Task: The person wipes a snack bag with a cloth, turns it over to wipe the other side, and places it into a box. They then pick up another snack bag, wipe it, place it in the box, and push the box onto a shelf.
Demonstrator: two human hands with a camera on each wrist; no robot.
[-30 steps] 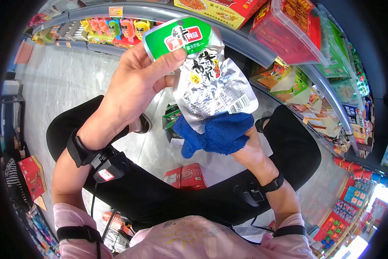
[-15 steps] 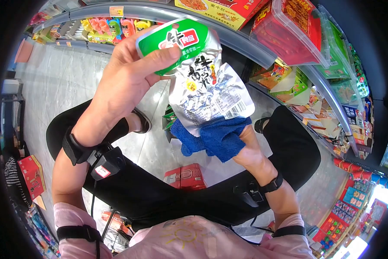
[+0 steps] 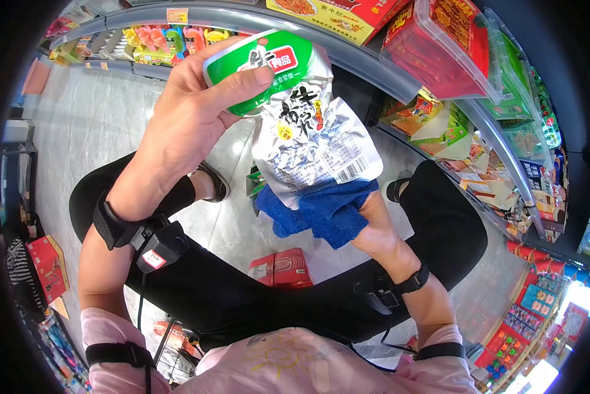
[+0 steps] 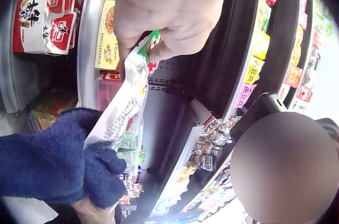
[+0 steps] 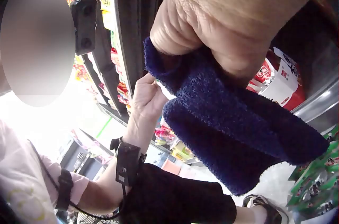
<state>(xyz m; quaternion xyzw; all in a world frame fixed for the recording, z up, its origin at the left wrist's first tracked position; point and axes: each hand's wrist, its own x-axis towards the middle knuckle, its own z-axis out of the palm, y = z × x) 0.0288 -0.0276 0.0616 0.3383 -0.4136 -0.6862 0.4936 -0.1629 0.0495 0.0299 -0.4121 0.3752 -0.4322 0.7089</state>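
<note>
A silver foil snack pouch (image 3: 318,141) with a green header is held up in front of the person, its barcode side facing the head camera. The left hand (image 3: 183,118) pinches it by the green top, thumb laid across the front. At the lower edge, a blue cloth (image 3: 321,210) bunches against the foil. My right hand (image 3: 377,223) holds this cloth, with most of its fingers hidden in the folds. Seen edge-on in the left wrist view, the pouch (image 4: 119,118) runs between hand and cloth. The cloth (image 5: 228,123) drapes from the right hand (image 5: 222,23) in the right wrist view.
A curved shelf edge (image 3: 354,62) runs close beyond the pouch. Clear plastic tubs (image 3: 439,52) of red packets stand at the upper right. On the floor between the legs lies a red box (image 3: 282,268), with green packets (image 3: 253,180) partly hidden behind the pouch.
Both hands have shifted slightly left with the pouch, which tilts a little more. The cloth has slid a short way left and down along the pouch's lower edge.
</note>
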